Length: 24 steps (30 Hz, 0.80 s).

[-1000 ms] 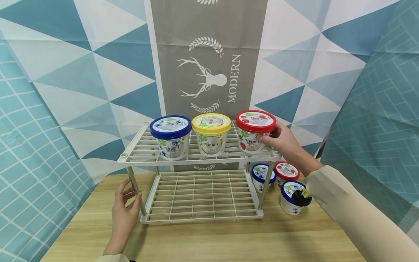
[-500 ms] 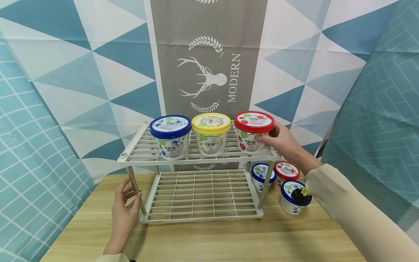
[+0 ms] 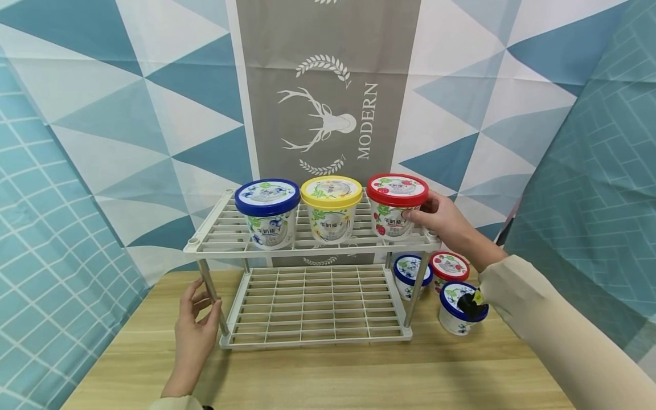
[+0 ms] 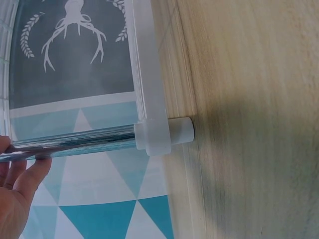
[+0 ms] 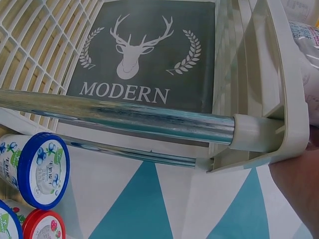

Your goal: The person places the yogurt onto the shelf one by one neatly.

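Note:
On the right end of the upper shelf stands a red-lidded tub, which my right hand grips from its right side with the thumb at the front. A yellow-lidded tub and a blue-lidded tub stand to its left on the same white rack. My left hand pinches the rack's front left metal post. The left wrist view shows thumb and fingers of the left hand on either side of that post. In the right wrist view, the right hand is mostly hidden behind the shelf corner.
Beside the rack's right end, on the wooden table, are a blue-lidded tub, a red-lidded tub and another blue-lidded tub with a black patch over its lid. A patterned cloth hangs behind the rack.
The red-lidded tub and my right hand shifted slightly left on the upper shelf, then stayed about there. My left hand has kept its hold on the post.

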{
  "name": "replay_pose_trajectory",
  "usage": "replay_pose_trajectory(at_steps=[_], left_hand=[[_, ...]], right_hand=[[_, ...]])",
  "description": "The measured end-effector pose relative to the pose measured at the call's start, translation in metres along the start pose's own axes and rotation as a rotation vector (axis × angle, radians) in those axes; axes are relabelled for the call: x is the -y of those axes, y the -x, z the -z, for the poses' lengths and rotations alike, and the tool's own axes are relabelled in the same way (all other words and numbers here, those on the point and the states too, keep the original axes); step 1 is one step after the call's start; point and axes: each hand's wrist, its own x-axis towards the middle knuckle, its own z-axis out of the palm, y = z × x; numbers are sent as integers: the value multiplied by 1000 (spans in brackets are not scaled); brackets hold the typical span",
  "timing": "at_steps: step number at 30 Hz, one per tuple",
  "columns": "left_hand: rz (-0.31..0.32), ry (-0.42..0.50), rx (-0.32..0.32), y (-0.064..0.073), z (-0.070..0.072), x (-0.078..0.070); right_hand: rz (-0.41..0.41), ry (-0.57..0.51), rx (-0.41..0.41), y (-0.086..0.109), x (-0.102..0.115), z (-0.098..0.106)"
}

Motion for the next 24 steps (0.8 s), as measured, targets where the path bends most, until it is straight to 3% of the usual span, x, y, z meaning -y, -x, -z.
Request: replay_pose_trajectory(at_steps=[24], left_hand=[[24, 0, -2, 0, 0, 0]], right_hand=[[4, -11, 44, 1, 1, 3]])
